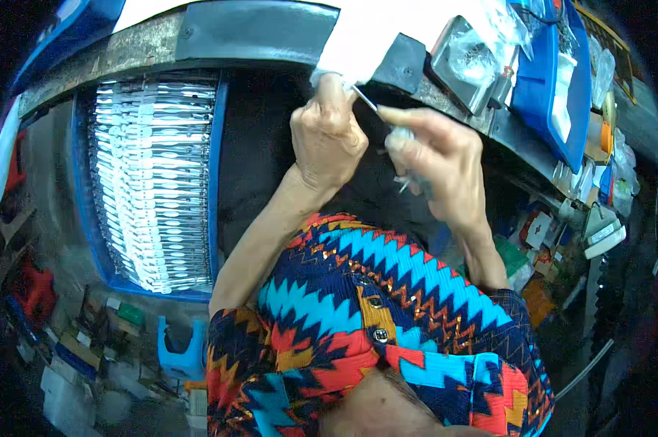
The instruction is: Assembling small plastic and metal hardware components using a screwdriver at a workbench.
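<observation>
Thin metal rod (366, 99) held in the grip of the right hand (443, 153), just beside the worktop's edge (256, 33), long axis slanting forward and leftward to the left hand (327, 131), curled tight, contents hidden.

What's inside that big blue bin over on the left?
The blue bin holds many slim, silvery, metal-looking parts lying in close rows. They cover its bottom, so I can't see what lies beneath the top parts.
</observation>
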The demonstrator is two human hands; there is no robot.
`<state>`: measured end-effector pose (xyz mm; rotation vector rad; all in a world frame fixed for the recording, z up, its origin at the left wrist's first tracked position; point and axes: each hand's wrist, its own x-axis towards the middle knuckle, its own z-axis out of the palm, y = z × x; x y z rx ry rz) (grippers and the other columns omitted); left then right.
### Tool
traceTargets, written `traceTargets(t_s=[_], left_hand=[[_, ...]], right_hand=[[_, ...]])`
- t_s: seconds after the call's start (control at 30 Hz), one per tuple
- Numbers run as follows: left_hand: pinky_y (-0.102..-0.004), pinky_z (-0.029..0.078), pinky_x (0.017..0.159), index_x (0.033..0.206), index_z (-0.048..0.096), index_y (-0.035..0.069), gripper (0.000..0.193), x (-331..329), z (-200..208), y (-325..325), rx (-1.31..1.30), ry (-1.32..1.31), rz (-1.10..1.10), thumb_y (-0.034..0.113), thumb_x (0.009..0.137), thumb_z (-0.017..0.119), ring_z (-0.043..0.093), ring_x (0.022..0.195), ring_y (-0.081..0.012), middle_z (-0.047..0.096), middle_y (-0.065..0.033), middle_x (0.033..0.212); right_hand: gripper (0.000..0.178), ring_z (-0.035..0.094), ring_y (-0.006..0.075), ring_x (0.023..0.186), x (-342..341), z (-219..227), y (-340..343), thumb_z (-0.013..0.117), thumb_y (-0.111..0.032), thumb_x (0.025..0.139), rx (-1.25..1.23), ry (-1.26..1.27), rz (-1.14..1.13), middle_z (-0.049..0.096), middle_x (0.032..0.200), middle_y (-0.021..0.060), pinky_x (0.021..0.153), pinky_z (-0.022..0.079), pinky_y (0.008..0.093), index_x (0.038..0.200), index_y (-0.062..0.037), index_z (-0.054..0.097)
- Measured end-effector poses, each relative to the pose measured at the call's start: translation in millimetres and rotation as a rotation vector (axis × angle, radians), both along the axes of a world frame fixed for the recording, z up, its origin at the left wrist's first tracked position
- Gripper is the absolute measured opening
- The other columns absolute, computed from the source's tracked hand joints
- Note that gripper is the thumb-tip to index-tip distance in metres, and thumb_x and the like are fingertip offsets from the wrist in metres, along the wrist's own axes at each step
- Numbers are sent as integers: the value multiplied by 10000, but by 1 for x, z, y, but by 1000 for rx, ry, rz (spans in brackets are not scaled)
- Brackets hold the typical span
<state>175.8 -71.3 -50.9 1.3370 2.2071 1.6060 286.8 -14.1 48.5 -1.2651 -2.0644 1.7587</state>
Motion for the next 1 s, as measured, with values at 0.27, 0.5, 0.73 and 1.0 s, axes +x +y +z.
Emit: traceTargets(t_s=[0.27,0.5,0.73,1.0], left_hand=[[-457,435,486,946,462,-22,124,2,0,-4,-64,-34,-12,-8,824,480,584,642,-414,560,-250,655],[-449,421,474,937,466,-13,90,1,0,-5,0,-74,-35,16,852,458,589,628,-408,558,-242,652],[-403,420,464,914,461,-13,66,0,-2,-4,-34,-100,-22,9,853,460,603,609,-379,549,-221,635],[-396,430,473,930,469,-27,95,3,-5,-2,-9,-52,5,-3,838,468,602,607,-379,553,-219,651]], right_hand=[[256,455,57,455,11,-20,2,592,-130,800,-79,143,-64,549,599,42,392,350,201,1021,-5,613],[249,483,70,514,10,-29,-8,585,-120,804,425,103,87,561,597,127,502,425,255,1038,-39,614],[228,493,47,614,3,-14,-2,570,-72,821,136,80,35,582,696,12,559,422,214,1032,1,614],[227,455,35,492,2,-11,-5,573,-101,821,-317,139,-206,542,628,13,395,340,177,1022,-6,619]])
